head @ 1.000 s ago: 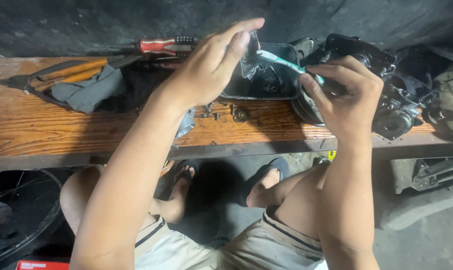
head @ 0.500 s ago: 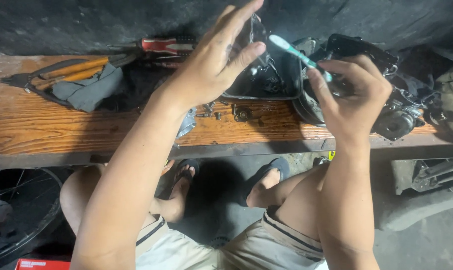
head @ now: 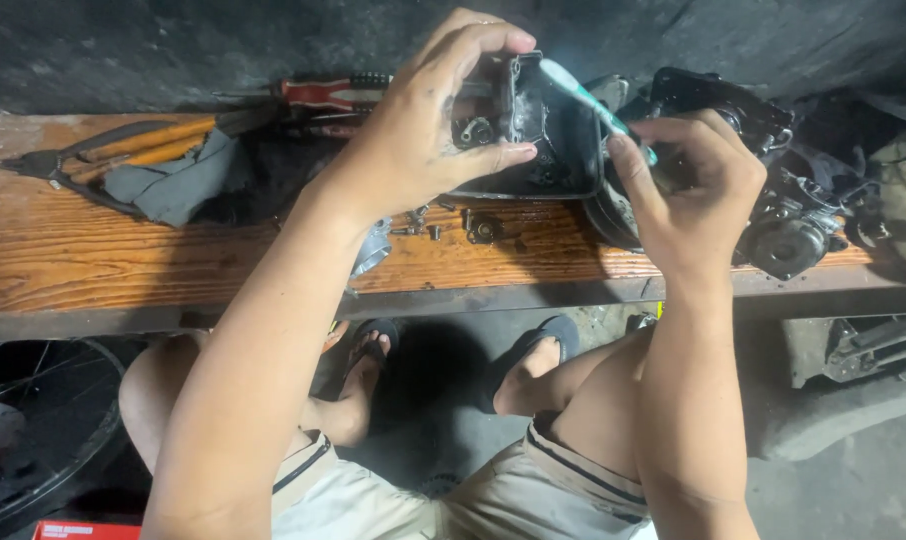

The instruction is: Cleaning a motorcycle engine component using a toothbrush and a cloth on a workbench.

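Where bench edge (head: 473, 300) ends, open floor (head: 453, 440).

worn orange wooden bench (head: 123, 270); orange-handled pliers (head: 103, 150) on a grey rag (head: 173, 185); red-handled screwdriver (head: 323, 93); small loose metal screws (head: 428, 220); black spoked wheel (head: 33, 430) at lower left

Pliers (head: 93, 155) lie at the bench's (head: 173, 260) left end, screwdriver (head: 323, 93) along its back edge, small screws (head: 423, 222) mid-bench, engine (head: 773, 200) at right.
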